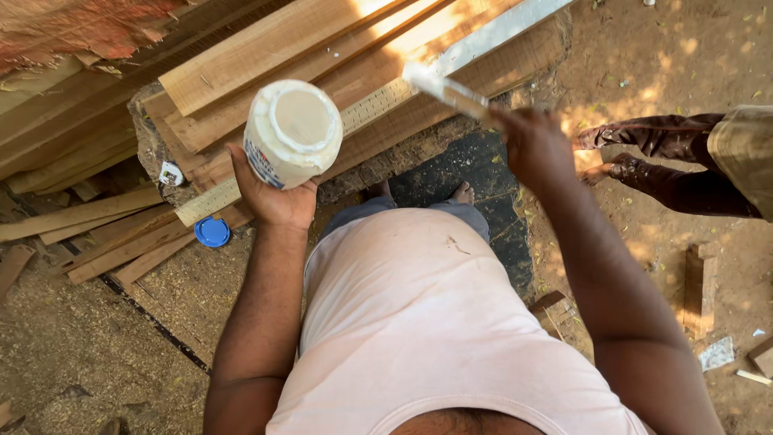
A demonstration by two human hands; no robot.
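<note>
1. Planks (266,48): stacked flat ahead of both hands, long edges side by side, forming a work surface beyond the person's feet.
2. Jar (292,133): white, open, contents pale. It sits in the left hand (270,193), which is wrapped around its lower side from beneath. The mouth is tipped up toward the camera, likely so the contents stay in and can be reached.
3. Stick (451,93): thin, pale at the tip, pinched in the closed right hand (535,145). It angles out over the planks, to the right of the jar and apart from it.
4. Lid (212,232): blue, round, lying on the ground just below-left of the left hand, set aside, off the jar.
5. Another person's hand (620,169): just right of the right hand, touching nothing I can make out.
</note>
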